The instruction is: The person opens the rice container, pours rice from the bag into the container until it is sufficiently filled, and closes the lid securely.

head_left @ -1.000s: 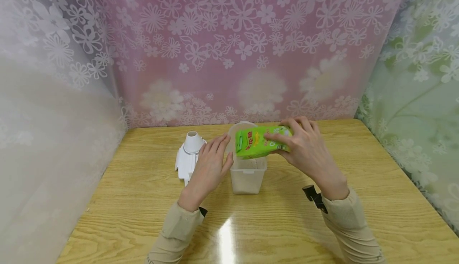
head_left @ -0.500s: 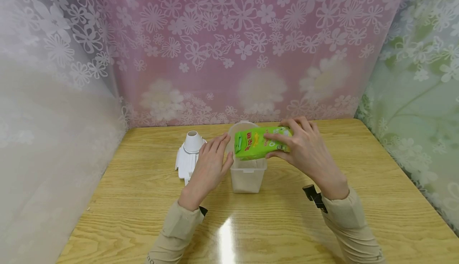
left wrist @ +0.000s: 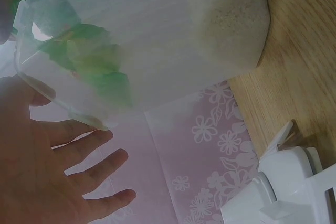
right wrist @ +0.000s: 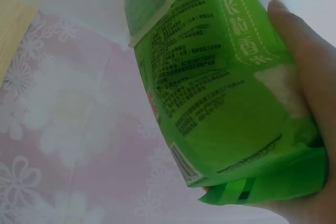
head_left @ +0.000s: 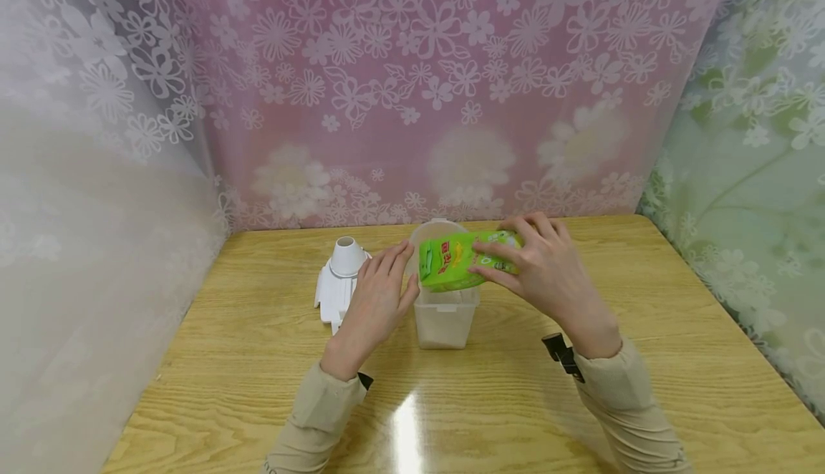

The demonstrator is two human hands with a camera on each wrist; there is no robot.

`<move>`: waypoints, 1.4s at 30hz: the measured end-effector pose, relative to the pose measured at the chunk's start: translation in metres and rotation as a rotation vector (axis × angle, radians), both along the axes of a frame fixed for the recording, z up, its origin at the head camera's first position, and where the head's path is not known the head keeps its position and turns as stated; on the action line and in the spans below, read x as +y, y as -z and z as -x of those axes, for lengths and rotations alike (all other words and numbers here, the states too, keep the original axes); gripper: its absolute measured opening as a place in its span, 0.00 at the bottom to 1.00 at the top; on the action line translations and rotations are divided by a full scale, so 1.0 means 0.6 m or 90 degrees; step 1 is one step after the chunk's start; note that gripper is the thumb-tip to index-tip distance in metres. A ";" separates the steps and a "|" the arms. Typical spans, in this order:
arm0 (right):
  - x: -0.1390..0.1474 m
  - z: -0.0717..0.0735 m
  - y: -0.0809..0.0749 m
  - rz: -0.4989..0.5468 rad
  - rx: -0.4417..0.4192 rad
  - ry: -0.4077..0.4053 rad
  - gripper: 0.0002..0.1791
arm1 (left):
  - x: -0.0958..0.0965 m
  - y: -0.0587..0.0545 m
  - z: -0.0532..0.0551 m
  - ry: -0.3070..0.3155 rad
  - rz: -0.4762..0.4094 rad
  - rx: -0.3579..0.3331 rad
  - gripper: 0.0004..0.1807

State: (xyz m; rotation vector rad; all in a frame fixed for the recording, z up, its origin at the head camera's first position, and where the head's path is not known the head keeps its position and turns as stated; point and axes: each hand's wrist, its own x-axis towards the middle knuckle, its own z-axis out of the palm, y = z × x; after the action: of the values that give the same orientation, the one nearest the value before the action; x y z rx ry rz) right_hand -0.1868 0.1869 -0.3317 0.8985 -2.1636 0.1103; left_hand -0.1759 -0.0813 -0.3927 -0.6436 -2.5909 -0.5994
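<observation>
My right hand point(head_left: 552, 273) grips the printed green rice bag point(head_left: 454, 263) by its rear end, thumb and fingers around it. The bag lies tilted, its front end lowered over the mouth of a translucent plastic container point(head_left: 445, 325). Through the wall in the left wrist view, the green bag end shows inside the mouth, and pale rice point(left wrist: 231, 24) fills the bottom. My left hand point(head_left: 377, 291) is at the container's left rim with its fingers extended; in the left wrist view its thumb and fingertips point(left wrist: 105, 134) are right at the rim. The bag's opening is hidden.
A white plastic piece with a cone-shaped spout point(head_left: 348, 255) stands on the wooden table point(head_left: 258, 359), left of the container and partly behind my left hand. A pink flowered curtain point(head_left: 425, 102) hangs along the table's back edge, with pale curtains at both sides.
The rice bag has shifted slightly left and its front end sits a little lower over the container. My right hand has moved with it; the left hand stays in place.
</observation>
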 end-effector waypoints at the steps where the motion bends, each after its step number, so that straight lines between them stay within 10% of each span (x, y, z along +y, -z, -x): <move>1: 0.000 0.001 0.000 0.000 0.004 0.001 0.36 | 0.000 0.000 0.000 0.000 0.000 -0.002 0.26; 42: -0.008 0.004 -0.002 0.053 0.052 -0.061 0.26 | 0.000 0.001 0.001 0.000 -0.001 -0.008 0.26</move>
State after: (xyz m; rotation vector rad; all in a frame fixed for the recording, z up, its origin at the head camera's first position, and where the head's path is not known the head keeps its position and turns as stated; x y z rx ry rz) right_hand -0.1890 0.1823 -0.3303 0.9423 -2.0255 0.2067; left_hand -0.1763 -0.0811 -0.3931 -0.6412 -2.6019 -0.6072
